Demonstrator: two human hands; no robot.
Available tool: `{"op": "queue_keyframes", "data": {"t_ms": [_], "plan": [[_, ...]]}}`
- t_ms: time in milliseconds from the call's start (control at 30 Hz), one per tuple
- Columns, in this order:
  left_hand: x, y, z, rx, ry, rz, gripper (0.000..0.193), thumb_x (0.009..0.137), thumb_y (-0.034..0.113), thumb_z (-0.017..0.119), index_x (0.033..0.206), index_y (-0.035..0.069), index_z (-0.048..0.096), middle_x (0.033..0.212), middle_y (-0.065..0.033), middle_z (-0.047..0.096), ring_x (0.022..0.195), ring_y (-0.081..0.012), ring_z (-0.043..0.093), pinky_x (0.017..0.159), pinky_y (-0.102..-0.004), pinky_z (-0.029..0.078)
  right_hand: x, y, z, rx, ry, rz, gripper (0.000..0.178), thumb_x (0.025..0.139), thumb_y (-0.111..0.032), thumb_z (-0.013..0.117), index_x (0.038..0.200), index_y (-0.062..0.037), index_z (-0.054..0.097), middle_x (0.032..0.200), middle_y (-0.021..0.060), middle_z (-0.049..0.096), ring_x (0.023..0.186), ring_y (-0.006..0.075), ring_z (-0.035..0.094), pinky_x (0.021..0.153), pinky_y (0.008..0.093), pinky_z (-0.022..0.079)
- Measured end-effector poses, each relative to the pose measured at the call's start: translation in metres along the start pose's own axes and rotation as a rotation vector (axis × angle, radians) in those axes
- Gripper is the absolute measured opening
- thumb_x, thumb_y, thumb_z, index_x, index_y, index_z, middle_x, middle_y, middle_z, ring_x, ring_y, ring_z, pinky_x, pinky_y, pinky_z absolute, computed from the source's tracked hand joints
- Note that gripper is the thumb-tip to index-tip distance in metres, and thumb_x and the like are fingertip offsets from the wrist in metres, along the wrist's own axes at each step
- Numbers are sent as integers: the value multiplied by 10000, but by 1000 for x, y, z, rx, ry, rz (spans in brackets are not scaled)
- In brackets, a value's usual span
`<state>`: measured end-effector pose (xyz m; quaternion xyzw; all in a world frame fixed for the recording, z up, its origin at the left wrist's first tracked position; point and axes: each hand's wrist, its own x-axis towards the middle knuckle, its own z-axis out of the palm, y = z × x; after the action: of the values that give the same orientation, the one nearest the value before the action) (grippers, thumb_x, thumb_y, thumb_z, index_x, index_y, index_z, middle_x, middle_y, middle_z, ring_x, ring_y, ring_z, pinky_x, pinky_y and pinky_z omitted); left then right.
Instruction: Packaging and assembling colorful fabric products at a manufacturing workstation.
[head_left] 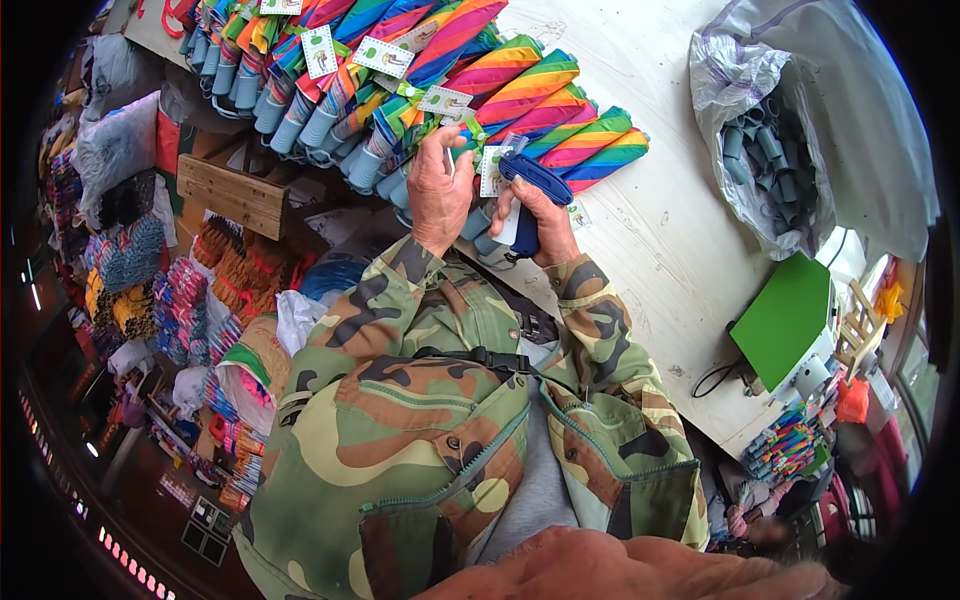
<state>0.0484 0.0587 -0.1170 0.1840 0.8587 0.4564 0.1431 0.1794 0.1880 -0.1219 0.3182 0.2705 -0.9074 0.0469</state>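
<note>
Folded rainbow-striped umbrellas [525,90] with grey-blue handles lie in a row across the table, several with white cardboard tags [384,57] on them. My right hand [548,222] is closed around a navy blue tag gun [540,182], its front end by a white tag [494,172] on one of the nearest umbrellas. Just left of it, my left hand [442,195] is over the umbrella handles, fingers bent and close together. A sliver of white shows between its fingers and thumb, too little to name.
A white woven sack [707,115] full of grey-blue handles lies at the right of the pale table [640,300]. A green-topped box [785,322] stands by the table's right end. To my left are a wooden board [232,196] and piles of bundled colourful goods [185,310].
</note>
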Motion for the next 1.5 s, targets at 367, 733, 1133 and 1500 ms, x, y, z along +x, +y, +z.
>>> {"op": "queue_keyframes", "data": {"t_ms": [367,733,1133,1500], "plan": [[23,-15,14,124,1,92,364,986,15,703,1330,74,604,994,-110,740,929,-291,750,833,-423,581,15,-2,10,-47,27,-51,341,1078,-374,688,1047,-40,628,841,80,686,733,216,740,690,354,614],[26,-5,14,-132,-17,-46,306,881,-19,697,1159,88,630,881,-85,702,772,-245,714,717,-401,571,26,-1,14,-53,69,-4,336,1060,-367,702,1030,-34,665,825,89,702,702,213,736,666,338,604],[32,-10,21,-108,40,-49,228,902,-2,701,1096,72,608,857,-68,677,733,-185,660,693,-367,548,24,-8,28,-145,214,-64,280,1028,-332,770,1047,-64,688,711,29,634,487,142,586,457,287,476],[44,-14,35,-84,110,38,229,882,-25,693,1047,70,565,932,-132,675,896,-380,711,774,-469,558,-50,-42,-1,-187,151,-196,456,1120,-395,574,828,-46,567,691,81,572,616,211,616,632,361,536]]}}
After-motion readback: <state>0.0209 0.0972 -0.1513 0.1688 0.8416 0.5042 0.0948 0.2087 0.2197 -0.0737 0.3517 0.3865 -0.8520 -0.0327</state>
